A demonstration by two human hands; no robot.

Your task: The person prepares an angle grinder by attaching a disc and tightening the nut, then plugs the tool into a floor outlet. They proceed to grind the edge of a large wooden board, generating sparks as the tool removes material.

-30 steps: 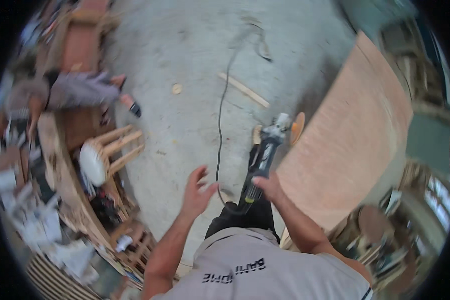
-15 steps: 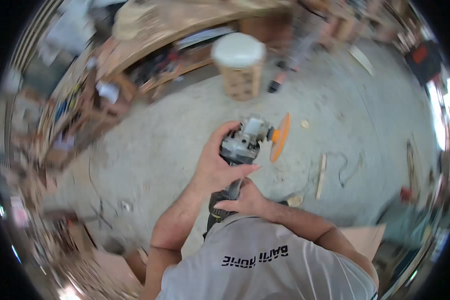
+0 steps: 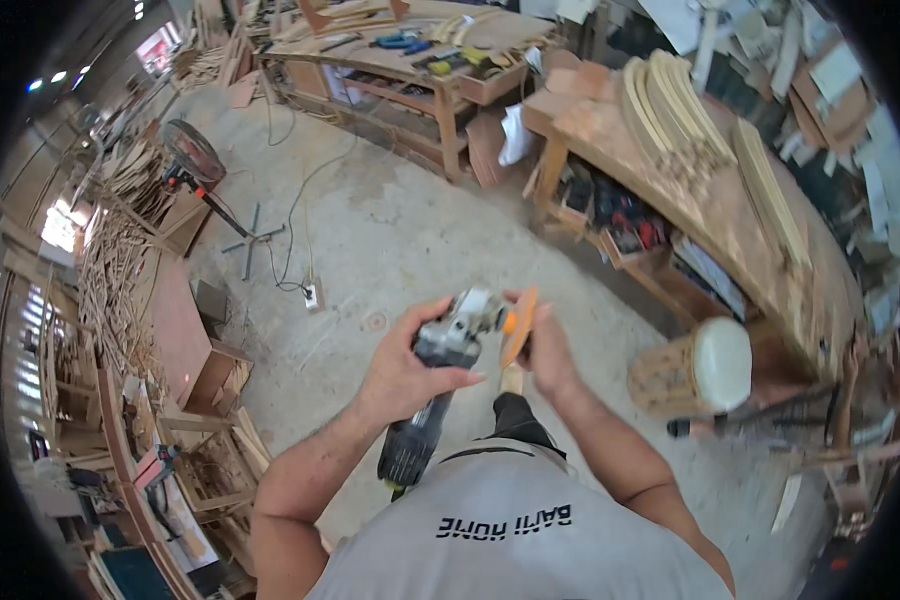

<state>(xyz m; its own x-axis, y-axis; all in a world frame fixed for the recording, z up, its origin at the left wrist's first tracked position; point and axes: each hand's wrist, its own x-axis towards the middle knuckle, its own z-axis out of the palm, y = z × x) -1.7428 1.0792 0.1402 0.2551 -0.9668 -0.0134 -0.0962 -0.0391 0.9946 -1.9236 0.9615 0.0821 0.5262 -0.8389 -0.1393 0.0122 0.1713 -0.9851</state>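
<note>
Two hands on it: the left hand (image 3: 400,365) wraps the silver-headed black angle grinder (image 3: 448,350), the right hand (image 3: 552,352) grips its round orange disc (image 3: 517,335), tool out before the torso, above grey concrete floor (image 3: 400,235); rightward, a white-topped wooden stool (image 3: 720,363) beside a long brown wooden workbench (image 3: 595,122).
</note>
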